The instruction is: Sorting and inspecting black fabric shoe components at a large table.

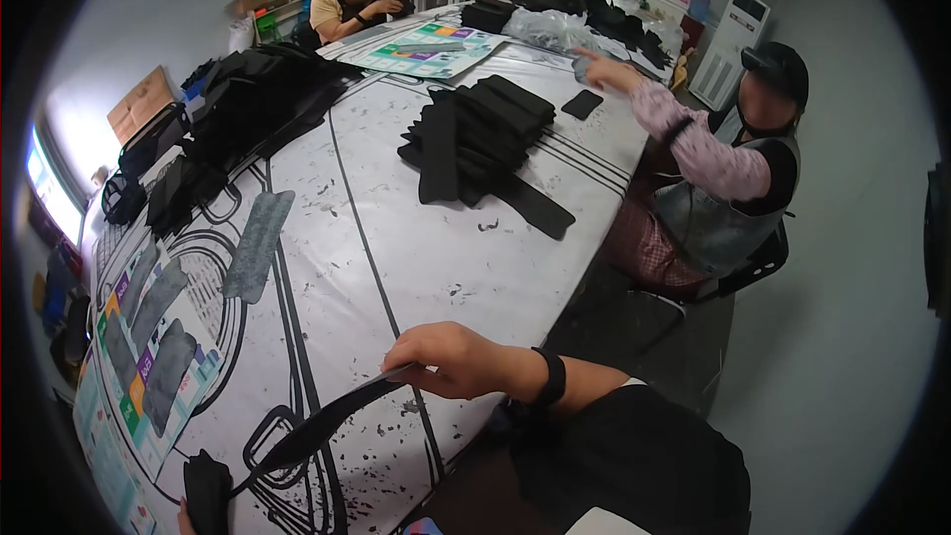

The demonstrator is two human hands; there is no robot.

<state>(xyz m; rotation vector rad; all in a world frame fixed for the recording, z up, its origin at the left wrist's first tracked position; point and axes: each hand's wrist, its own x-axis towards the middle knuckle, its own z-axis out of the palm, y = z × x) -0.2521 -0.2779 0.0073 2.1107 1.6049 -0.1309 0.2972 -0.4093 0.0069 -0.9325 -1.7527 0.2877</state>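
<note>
My right hand point(446, 362) is closed in a pinch on one end of a long black fabric strip point(317, 434), held above the white table. The strip slopes down to the left, toward a dark folded fabric piece point(206, 490) at the lower edge. A sliver of my left hand point(185, 517) shows against that piece's left side and appears to grip it; most of its fingers are hidden or cut off by the frame. Farther up the table lies a fanned stack of black fabric pieces point(485, 134), one strip sticking out toward me.
Grey worn strips point(170, 376) lie on printed sheets at the left, another grey strip point(260, 246) beyond them. A heap of black fabric point(258, 99) covers the far left edge. A phone point(582, 104) lies near a seated person point(733, 168) at right; two more people are beyond.
</note>
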